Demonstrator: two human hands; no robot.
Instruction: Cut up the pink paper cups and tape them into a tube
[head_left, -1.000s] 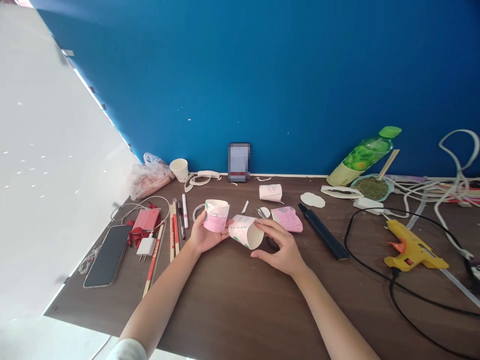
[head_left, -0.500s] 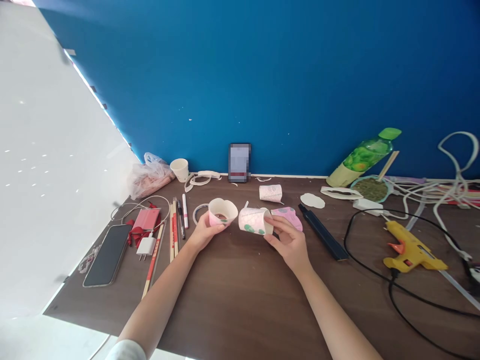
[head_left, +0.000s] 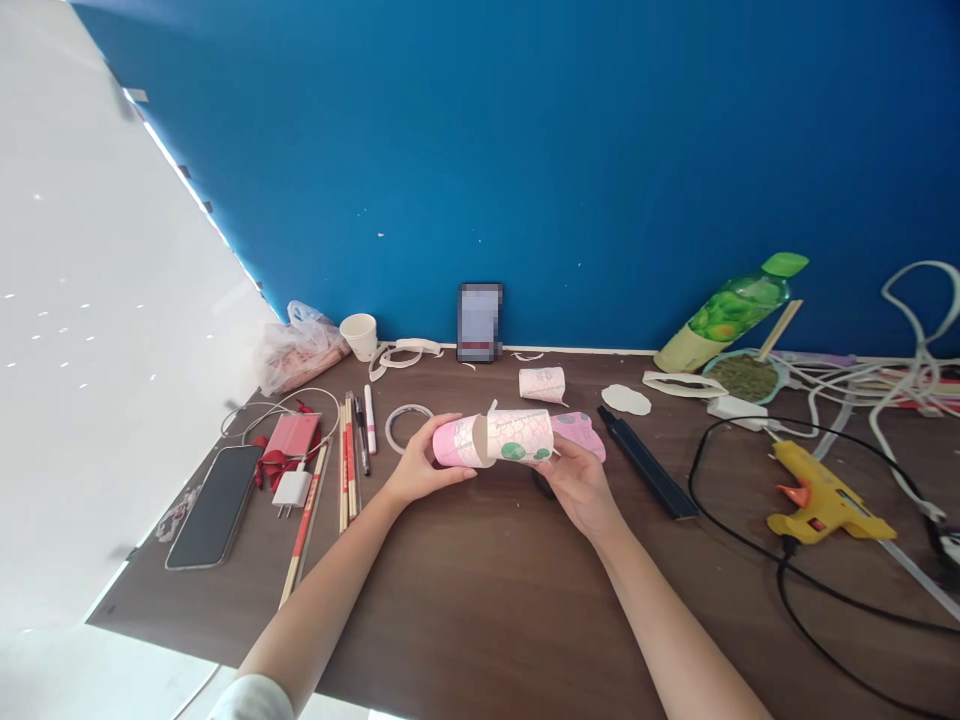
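Between the fingers and thumb of my left hand (head_left: 424, 468) is a pink paper cup piece (head_left: 454, 443), lying on its side with its open end to the right. My right hand (head_left: 581, 480) grips a patterned paper cup piece (head_left: 519, 436), pale pink with green spots, also sideways. The two pieces meet end to end or nearly so; I cannot tell whether one sits inside the other. Behind my right hand lies a flat pink paper shape (head_left: 577, 434). Further back rests another patterned cup piece (head_left: 541, 384). A roll of tape (head_left: 405, 428) is just beyond my left hand.
A yellow glue gun (head_left: 821, 495) with its black cord lies at the right. A dark folded bar (head_left: 646, 465) is beside my right hand. Chopsticks (head_left: 347, 465), pens and a phone (head_left: 214, 508) lie left. A bottle (head_left: 731, 312) leans against the blue wall.
My left hand has turned its cup piece from upright onto its side, bringing its opening toward the other piece. My right hand has shifted slightly, levelling its piece.
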